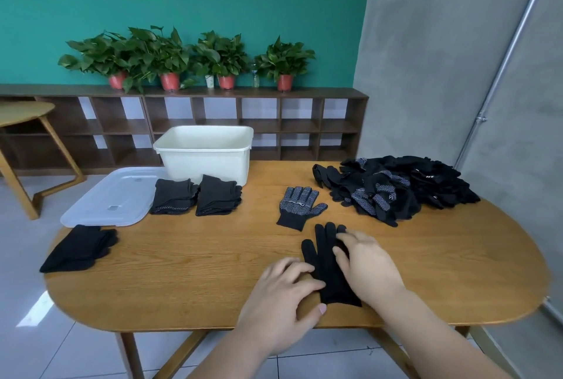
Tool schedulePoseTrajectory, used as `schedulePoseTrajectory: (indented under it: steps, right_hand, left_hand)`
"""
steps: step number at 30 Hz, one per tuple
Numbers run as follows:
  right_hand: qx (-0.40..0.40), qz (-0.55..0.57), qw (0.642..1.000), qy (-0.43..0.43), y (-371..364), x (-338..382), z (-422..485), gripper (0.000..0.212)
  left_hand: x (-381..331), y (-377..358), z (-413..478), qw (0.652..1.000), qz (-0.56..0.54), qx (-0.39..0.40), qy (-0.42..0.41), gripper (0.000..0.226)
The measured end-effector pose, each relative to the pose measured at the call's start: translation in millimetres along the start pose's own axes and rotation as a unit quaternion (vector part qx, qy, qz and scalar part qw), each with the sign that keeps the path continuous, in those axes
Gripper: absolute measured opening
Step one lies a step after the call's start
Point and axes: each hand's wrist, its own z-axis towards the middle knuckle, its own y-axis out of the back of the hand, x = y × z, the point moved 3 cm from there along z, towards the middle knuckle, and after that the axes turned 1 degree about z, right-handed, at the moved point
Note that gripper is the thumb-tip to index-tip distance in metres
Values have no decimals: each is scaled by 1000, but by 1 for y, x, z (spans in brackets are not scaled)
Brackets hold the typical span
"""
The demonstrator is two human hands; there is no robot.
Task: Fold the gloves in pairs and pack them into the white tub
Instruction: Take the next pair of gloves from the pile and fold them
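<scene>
A plain black glove [326, 263] lies flat near the table's front edge, fingers pointing away from me. My left hand [286, 296] rests on its left side near the cuff with fingers fairly straight. My right hand [368, 266] presses flat on its right side. A second glove [300, 206], dotted palm up, lies just behind. A heap of loose black gloves [393, 189] sits at the back right. The white tub [204, 153] stands at the back centre; I cannot see its inside. Two folded stacks [196, 200] lie in front of it, a third [79, 249] at the left edge.
A clear plastic lid [112, 198] lies to the left of the tub. The wooden table [189, 269] has rounded ends. Behind it stand a low shelf unit with potted plants [170, 61], a second table at far left, and a grey backdrop with a metal pole at right.
</scene>
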Motion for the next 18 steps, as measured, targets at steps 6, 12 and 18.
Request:
schedulePoseTrajectory:
  steps: [6, 12, 18]
  right_hand:
    - [129, -69, 989, 22, -15, 8, 29, 65]
    - [139, -95, 986, -18, -38, 19, 29, 76]
    - [165, -101, 981, -12, -38, 18, 30, 77]
  left_hand:
    - [3, 1, 0, 1000, -28, -11, 8, 52]
    - [5, 5, 4, 996, -75, -33, 31, 34]
    - [6, 4, 5, 994, -82, -33, 67, 49]
